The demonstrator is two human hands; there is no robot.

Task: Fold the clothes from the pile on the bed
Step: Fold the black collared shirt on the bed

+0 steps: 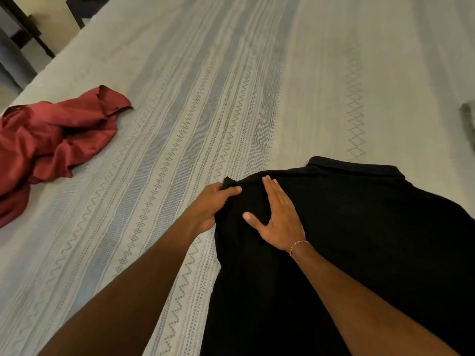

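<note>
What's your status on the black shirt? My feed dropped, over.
Left hand grips the black shirt at its left edge; right hand presses flat on it. Shirt spread on bed. Red garment crumpled aside, not in the way.

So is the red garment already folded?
No, the red garment lies crumpled on the bed, apart from the black shirt.

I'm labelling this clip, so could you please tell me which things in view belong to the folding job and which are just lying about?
Part of the job:
- black shirt, gripped at its edge by the left hand, pressed flat by the right hand
- red garment, crumpled, waiting
- bed

Lying about:
- greenish item at the right edge, too cut off to identify
- dark furniture beyond the bed
</note>
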